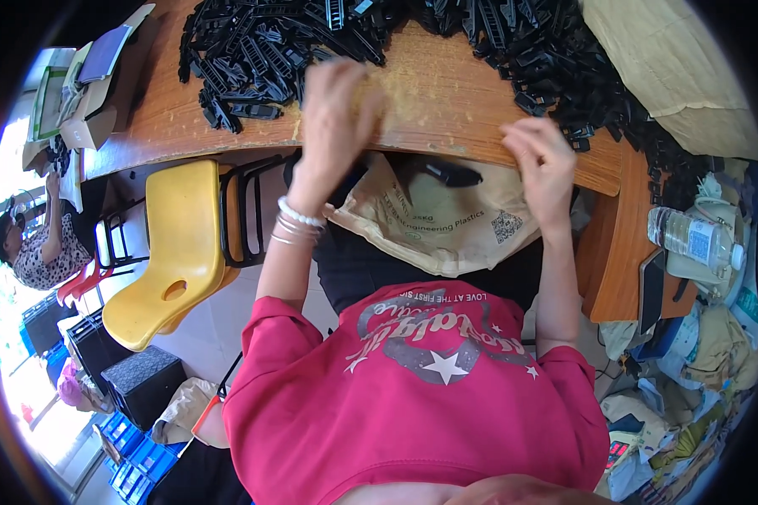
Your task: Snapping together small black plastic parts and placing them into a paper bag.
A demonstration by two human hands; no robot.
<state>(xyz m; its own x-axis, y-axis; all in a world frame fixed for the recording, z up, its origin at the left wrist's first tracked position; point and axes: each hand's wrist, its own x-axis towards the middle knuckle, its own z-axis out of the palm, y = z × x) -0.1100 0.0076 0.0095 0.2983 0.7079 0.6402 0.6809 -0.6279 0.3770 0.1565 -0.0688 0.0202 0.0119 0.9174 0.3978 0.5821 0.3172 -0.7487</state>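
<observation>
My left hand (335, 122), smeared by motion, is raised over the table edge beside a pile of black plastic parts (257, 59). Its thumb and fingers look apart, and nothing shows between them. At the table's front edge on the right, my right hand (541, 156) has its fingers curled together; whether anything is in them is hidden. Between my forearms, a tan paper bag (429, 240) gapes on my lap, under the table edge. A dark, blurred black part (453, 174) shows in its mouth.
Another heap of black parts (556, 76) covers the table's (434, 93) right side, beside a large paper sack (674, 59). A clear bottle (695, 238) and a phone (651, 290) lie at far right. Left are a yellow chair (181, 219), an open carton (101, 109) and another person (42, 244).
</observation>
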